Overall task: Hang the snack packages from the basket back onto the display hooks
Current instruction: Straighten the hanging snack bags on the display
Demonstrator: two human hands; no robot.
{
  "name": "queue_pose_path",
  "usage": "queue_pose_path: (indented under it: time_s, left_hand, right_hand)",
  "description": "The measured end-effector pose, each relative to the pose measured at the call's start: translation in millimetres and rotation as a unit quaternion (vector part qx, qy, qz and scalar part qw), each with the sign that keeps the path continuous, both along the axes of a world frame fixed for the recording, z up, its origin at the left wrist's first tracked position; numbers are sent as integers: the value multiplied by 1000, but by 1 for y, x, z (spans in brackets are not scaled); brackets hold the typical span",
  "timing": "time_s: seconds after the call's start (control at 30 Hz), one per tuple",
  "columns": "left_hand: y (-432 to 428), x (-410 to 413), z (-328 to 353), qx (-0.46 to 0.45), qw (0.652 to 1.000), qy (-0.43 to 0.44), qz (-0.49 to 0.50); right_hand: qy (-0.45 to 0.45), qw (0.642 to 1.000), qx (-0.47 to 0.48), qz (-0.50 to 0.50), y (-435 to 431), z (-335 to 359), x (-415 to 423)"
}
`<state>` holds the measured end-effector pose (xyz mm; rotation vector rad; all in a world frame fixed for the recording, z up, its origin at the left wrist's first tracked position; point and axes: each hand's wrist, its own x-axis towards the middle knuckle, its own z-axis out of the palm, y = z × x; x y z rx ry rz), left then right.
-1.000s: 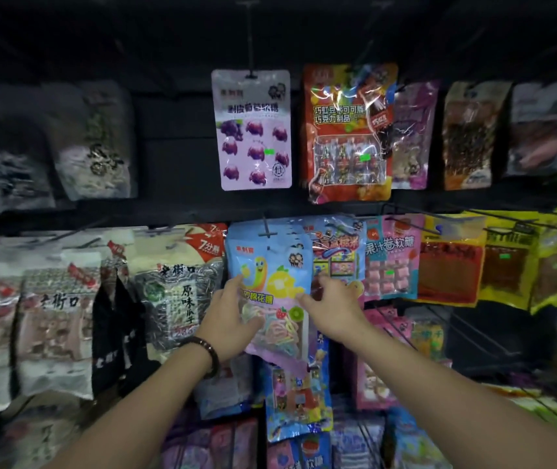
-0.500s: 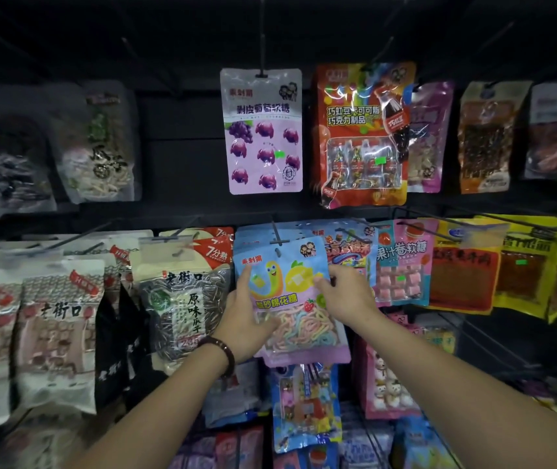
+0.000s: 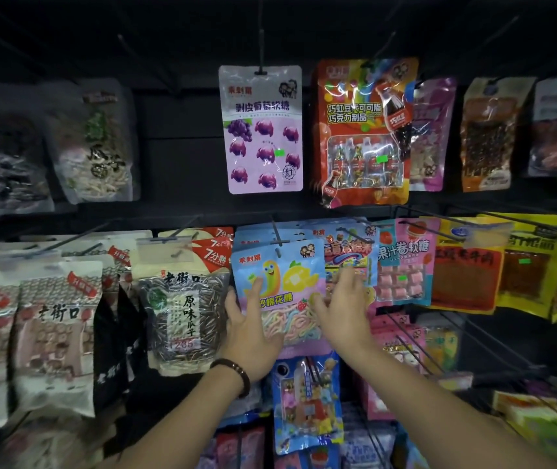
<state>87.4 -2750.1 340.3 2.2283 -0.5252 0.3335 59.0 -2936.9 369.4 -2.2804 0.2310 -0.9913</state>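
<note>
Two hands lie flat on the blue candy bag (image 3: 280,275), which seems to hang at the front of its hook (image 3: 276,233) in the middle row of the rack (image 3: 182,164), just right of the sunflower-seed bag (image 3: 182,299). The left hand (image 3: 253,330) spreads straight fingers over the bag's lower left. The right hand (image 3: 341,313), blurred, looks spread along its right edge. The bag is probably light, soft, crinkly and slippery, so it is best pinched at the stiffer top strip beside the hole.

Glossy plastic marshmallow packet (image 3: 278,292) hangs on a thin black metal hook (image 3: 276,233).
</note>
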Motion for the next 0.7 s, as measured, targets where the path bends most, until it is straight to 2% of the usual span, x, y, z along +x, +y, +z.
queue_pose_path:
  time_s: [0.1, 0.2, 0.27, 0.37, 0.7]
  left_hand:
    - [-10, -15, -16, 22, 995, -70, 64]
    - [-15, -22, -24, 128, 976, -137, 114]
    - [-16, -20, -26, 198, 960, -164, 114]
    - [-19, -10, -20, 250, 946, -183, 95]
    - [-26, 46, 9, 269, 947, -146, 97]
  right_hand:
    - [22, 984, -178, -1, 6, -20, -6]
    - [59, 951, -301, 22, 9, -34, -8]
    - [87, 934, -346, 26, 12, -39, -11]
    - [107, 925, -363, 28, 14, -40, -8]
    - [139, 930, -335, 53, 15, -18, 16]
